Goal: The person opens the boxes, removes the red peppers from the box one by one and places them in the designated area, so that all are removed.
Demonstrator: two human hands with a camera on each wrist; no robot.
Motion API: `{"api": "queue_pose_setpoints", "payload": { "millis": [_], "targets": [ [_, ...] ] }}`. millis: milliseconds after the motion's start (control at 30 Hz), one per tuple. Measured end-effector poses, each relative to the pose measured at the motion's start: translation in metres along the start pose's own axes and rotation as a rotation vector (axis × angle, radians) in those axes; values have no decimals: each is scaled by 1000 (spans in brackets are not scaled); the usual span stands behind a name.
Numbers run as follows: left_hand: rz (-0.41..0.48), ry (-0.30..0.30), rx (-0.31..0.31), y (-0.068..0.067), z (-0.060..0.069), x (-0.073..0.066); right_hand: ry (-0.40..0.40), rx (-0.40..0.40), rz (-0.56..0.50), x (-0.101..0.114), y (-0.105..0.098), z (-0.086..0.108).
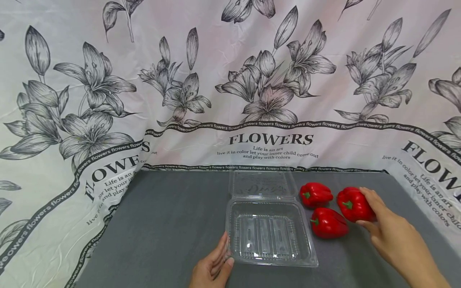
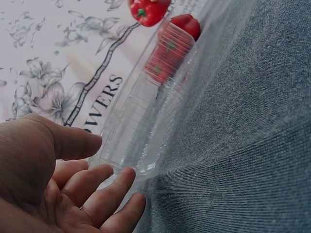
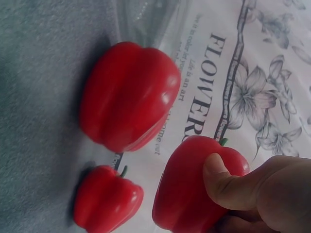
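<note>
My right hand (image 1: 396, 236) grips a red bell pepper (image 1: 354, 204), its thumb pressed on the pepper's side in the right wrist view. That pepper looks raised off the table. Two more red bell peppers, a nearer one (image 1: 329, 223) and a farther one (image 1: 316, 194), lie beside a clear plastic clamshell container (image 1: 234, 259). The container's lid (image 1: 263, 184) is folded back toward the wall, and its base holds nothing. At the base's left front edge is my left hand (image 1: 212, 266), fingers loosely bent and thumb apart; whether they touch the rim I cannot tell.
A dark grey table (image 1: 169, 216) carries everything. White cloth printed with flowers and lettering (image 1: 270, 140) hangs behind it and along both sides. The two resting peppers lie close to the container's right edge.
</note>
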State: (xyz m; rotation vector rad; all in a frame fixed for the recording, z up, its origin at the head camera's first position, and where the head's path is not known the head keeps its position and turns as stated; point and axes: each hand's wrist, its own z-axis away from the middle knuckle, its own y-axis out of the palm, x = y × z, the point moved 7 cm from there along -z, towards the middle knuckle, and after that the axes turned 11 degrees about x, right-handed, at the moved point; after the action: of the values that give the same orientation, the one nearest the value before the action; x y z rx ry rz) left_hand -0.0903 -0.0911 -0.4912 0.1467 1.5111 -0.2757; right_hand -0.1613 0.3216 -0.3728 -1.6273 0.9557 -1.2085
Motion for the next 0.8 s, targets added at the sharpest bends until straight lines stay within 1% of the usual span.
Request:
{"api": "queue_pose_setpoints", "payload": {
  "millis": [167,367,600,800],
  "targets": [
    [3,-33,-15,0,0,1,16,6,7,-9,1,3],
    [-5,-30,-5,0,0,1,40,27,27,-20,5,5],
    [-1,-13,-1,1,0,1,66,83,30,-32,10,7],
    [3,-3,-7,1,0,1,111,159,26,-40,16,8]
  ]
}}
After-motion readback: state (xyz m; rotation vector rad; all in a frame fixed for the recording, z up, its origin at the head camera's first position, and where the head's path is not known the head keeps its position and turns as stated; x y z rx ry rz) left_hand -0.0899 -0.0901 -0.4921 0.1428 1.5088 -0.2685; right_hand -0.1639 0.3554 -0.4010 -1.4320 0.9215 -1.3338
